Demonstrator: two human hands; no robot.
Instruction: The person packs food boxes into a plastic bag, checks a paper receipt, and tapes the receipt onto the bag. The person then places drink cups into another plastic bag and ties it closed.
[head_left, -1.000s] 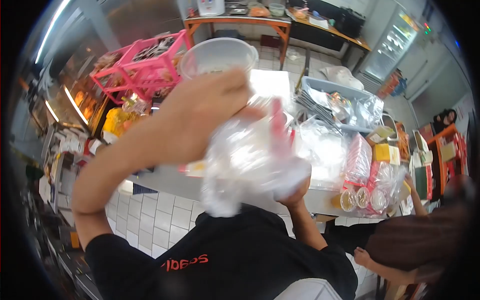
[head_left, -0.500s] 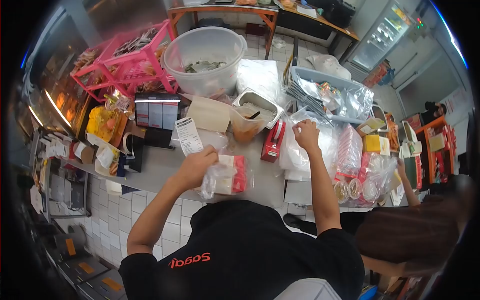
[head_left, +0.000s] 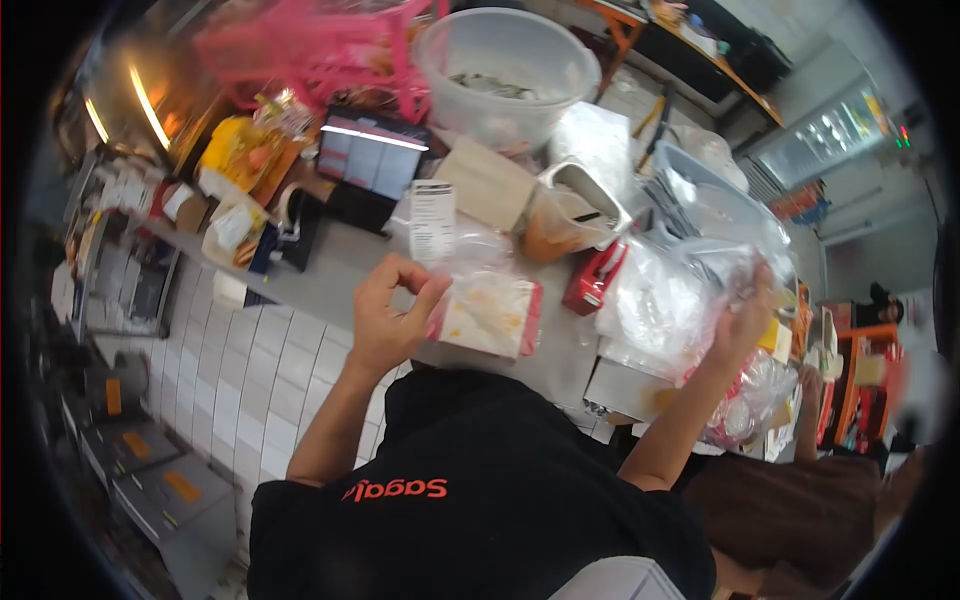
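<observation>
A white and red box [head_left: 490,318] with clear plastic over it lies at the table's front edge. My left hand [head_left: 388,312] is beside its left end, thumb and forefinger curved with a gap between them; nothing shows in its grasp. My right hand [head_left: 742,318], blurred, is closed on a thin clear plastic bag [head_left: 735,272] over the right side of the table. Below and left of it lies a pile of clear plastic bags [head_left: 650,305]. A printed receipt [head_left: 432,222] lies behind the box.
A red tape dispenser [head_left: 597,278], an orange-brown tub [head_left: 560,230] and a metal pan [head_left: 590,190] stand behind. Farther back are a big translucent bucket [head_left: 505,75], a tablet screen [head_left: 370,160] and a pink rack [head_left: 300,50]. A co-worker in brown [head_left: 790,510] stands at right.
My right hand has swung right, with clear plastic now in it. My left hand has let go of the plastic at the box. The view has turned and shifted.
</observation>
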